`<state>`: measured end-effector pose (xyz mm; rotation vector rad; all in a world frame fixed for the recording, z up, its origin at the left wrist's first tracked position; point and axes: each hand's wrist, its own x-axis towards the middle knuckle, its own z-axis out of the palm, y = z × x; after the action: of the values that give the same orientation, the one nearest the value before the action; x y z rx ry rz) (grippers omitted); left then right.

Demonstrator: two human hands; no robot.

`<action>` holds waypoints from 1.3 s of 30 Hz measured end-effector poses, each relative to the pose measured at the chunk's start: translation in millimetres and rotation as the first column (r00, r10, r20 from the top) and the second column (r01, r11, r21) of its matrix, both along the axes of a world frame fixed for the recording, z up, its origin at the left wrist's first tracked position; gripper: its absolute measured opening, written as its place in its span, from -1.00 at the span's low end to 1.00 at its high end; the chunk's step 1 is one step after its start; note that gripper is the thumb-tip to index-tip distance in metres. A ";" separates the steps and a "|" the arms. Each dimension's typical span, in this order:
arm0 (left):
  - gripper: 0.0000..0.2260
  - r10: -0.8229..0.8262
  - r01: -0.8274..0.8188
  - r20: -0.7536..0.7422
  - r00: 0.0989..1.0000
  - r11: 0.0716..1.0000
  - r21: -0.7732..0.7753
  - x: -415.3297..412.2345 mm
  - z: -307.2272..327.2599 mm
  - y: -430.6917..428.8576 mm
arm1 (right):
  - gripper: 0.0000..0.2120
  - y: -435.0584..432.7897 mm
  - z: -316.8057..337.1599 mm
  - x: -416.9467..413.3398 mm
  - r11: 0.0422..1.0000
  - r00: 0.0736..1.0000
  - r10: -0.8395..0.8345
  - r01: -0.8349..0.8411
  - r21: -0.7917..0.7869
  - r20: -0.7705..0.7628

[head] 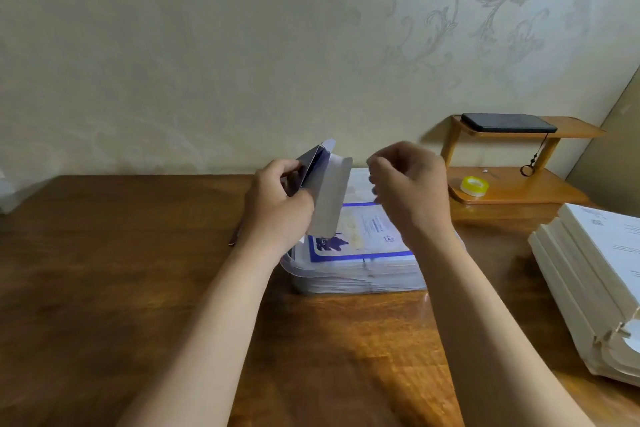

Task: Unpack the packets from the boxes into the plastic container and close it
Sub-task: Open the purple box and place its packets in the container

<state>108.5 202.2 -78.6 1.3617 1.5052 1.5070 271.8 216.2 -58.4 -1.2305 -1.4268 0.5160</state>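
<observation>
Packets with blue borders lie stacked flat in a clear plastic container. It sits on the wooden table, right under both raised hands and between the two wrists. There is no lid on it, and the stack reaches about to its rim. A thick pile of white papers rests on the table off to the right of the right forearm, well apart from the container.

Above the container's left edge, the left hand grips a small dark blue box, with the thumb on the near face and the fingers curled round behind it. The box is tilted, with its open end pointing up and away. Its long white flap hangs open on the side facing the right hand.

The right hand hovers just beside the flap without touching it, at about the same height as the left. Its fingers are curled in and the fingertips are drawn toward the thumb. It is blurred, so I cannot tell whether it pinches anything.

Beyond the right hand and further right, a small two-tier wooden shelf stands against the patterned wall. A roll of clear tape lies on the lower tier. A dark phone lies flat on the upper one, and a cord with a ring hangs from it.
</observation>
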 end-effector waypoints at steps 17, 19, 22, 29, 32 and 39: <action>-0.40 -0.305 0.287 -0.209 0.929 0.951 -0.115 -26.0 -8.8 6.2 | -0.85 14.2 -3.2 -41.3 0.828 0.956 0.267 -0.293 -0.478 -0.123; -0.19 -0.457 0.414 -0.263 0.850 0.887 -0.203 -39.5 -4.6 1.3 | -0.86 15.4 -3.7 -39.7 0.825 0.955 0.255 -0.296 -0.481 -0.150; 0.05 -0.598 0.493 -0.410 0.689 0.801 -0.340 -51.5 -1.5 -4.6 | -0.85 16.1 -3.5 -39.3 0.835 0.956 0.246 -0.293 -0.466 -0.160; -0.24 -0.442 0.423 -0.567 0.695 0.889 -0.174 -37.1 -4.1 -4.6 | -0.73 16.2 0.4 -34.9 0.846 0.932 0.215 -0.326 -0.421 -0.290; -0.36 -0.335 0.365 -0.640 0.691 0.927 -0.091 -37.5 -4.2 -2.7 | -0.74 17.1 0.4 -34.1 0.876 0.947 0.177 -0.275 -0.395 -0.266; -0.50 -0.189 0.291 -0.722 0.665 0.956 0.018 -32.9 -9.3 -2.3 | -0.81 20.1 10.4 -18.8 0.918 0.928 0.085 -0.214 -0.333 -0.362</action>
<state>75.6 199.9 -87.9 2.3178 1.5648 0.9367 253.0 236.3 -48.0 -1.2481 -1.1613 1.0921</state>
